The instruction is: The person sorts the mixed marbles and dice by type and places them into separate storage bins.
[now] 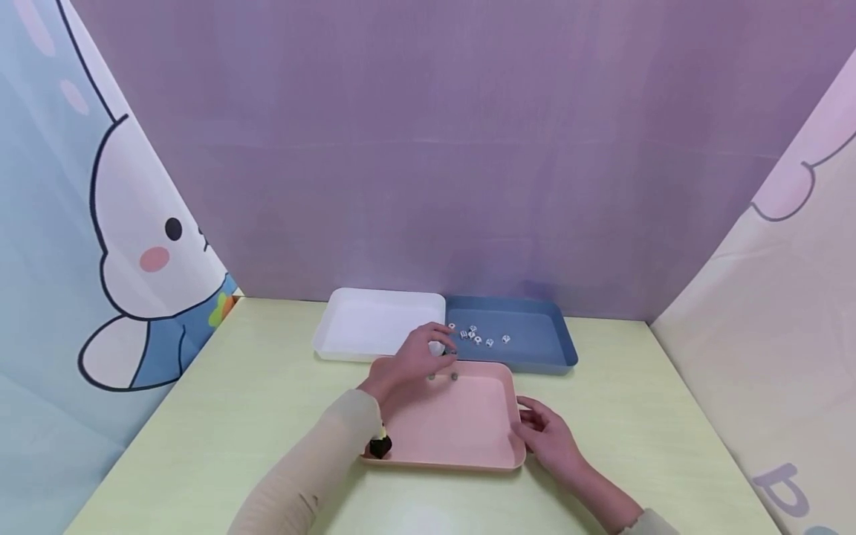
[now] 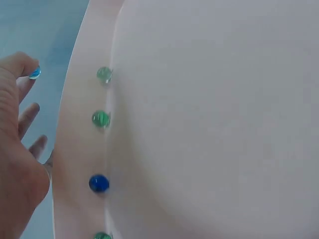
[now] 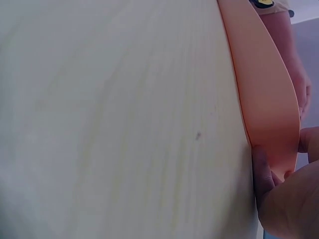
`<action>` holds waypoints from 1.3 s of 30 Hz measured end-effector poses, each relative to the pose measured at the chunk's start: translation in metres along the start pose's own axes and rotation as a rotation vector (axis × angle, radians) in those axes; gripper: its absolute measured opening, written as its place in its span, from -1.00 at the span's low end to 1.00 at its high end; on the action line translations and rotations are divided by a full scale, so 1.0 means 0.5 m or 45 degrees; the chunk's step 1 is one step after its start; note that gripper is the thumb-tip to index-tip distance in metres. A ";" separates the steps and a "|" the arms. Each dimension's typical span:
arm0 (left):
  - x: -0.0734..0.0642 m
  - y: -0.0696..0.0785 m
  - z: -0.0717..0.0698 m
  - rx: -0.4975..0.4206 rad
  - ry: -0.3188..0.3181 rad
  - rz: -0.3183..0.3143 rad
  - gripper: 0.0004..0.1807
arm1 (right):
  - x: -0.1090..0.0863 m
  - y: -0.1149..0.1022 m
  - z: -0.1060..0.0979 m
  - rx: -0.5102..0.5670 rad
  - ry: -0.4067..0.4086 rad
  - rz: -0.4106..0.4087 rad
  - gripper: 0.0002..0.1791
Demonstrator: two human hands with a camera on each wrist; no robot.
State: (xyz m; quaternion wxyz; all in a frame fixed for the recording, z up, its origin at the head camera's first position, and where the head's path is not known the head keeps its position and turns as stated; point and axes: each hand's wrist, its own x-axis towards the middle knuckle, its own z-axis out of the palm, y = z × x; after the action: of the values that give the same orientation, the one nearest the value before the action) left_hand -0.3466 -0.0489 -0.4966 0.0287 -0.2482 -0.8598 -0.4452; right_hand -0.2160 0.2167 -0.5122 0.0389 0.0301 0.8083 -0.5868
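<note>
My left hand (image 1: 417,357) reaches over the far edge of the pink tray (image 1: 455,423), near where the white and blue trays meet. Between its thumb and forefinger it pinches a small blue glass marble (image 2: 34,73). Along the tray's far side in the left wrist view lie a dark blue marble (image 2: 99,183) and several green marbles (image 2: 101,119). My right hand (image 1: 550,442) grips the right wall of the pink tray, its fingers and thumb on either side of the rim in the right wrist view.
Behind the pink tray stand a white tray (image 1: 381,319) and, to its right, a blue tray (image 1: 542,345) holding several white dice (image 1: 478,340). A purple cloth (image 1: 428,148) hangs behind the pale table (image 1: 234,416), with printed cloths at both sides.
</note>
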 end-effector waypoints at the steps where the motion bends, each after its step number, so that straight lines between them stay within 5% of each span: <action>1: 0.000 -0.006 -0.002 -0.013 0.022 -0.002 -0.87 | 0.000 0.000 0.000 -0.006 0.000 -0.001 -0.48; 21: 0.032 -0.057 -0.043 -0.191 0.333 -0.181 -0.91 | -0.001 0.003 0.000 0.000 0.007 0.024 -0.48; 31: 0.040 -0.061 -0.044 -0.263 0.399 -0.204 -0.88 | -0.002 0.000 0.006 0.023 0.003 0.005 -0.49; 39: 0.044 -0.073 -0.033 -0.272 0.370 -0.190 -0.87 | -0.001 0.002 0.004 0.007 0.009 0.015 -0.49</action>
State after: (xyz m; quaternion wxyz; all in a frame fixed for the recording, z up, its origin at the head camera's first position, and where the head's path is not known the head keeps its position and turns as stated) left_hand -0.3854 -0.0702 -0.5082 0.0928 -0.1187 -0.8105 -0.5661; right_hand -0.2156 0.2151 -0.5136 0.0394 0.0369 0.8067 -0.5885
